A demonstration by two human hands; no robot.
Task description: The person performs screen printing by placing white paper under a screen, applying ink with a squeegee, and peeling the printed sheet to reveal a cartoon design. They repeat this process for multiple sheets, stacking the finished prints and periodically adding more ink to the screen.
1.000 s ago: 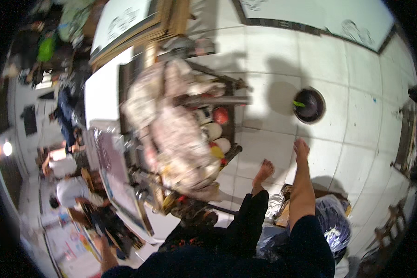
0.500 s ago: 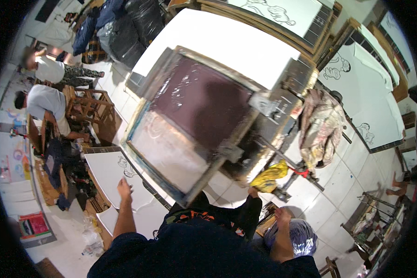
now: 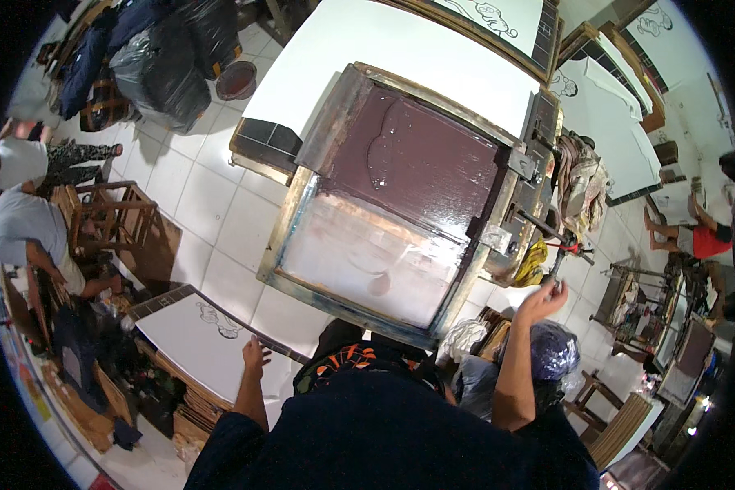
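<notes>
The room has a white tiled floor (image 3: 220, 204). Taking the big framed printing screen (image 3: 392, 204) as the landmark: far to its left, people (image 3: 24, 229) sit among wooden stools (image 3: 114, 216), and black sacks (image 3: 167, 57) are heaped up-left of it. Lower left of the screen lies a white board with a line drawing (image 3: 208, 347); the left hand (image 3: 255, 358) rests flat on that board's near edge, fingers spread, holding nothing. The screen itself lies on a white desk (image 3: 367, 41), its far half dark maroon with wet streaks, its near half pale. A strip of bare tile runs between the screen's left edge and the stools; the person stands close against its near edge. Just right of the screen's lower right corner, the right hand (image 3: 541, 300) is raised, fingers loosely curled beside a red-handled clamp (image 3: 565, 249); whether its grip closes on the clamp I cannot tell. Cloth rags (image 3: 580, 184) hang further right.

Against half a second ago, the view has shifted little; the right hand has risen from low beside the body.
</notes>
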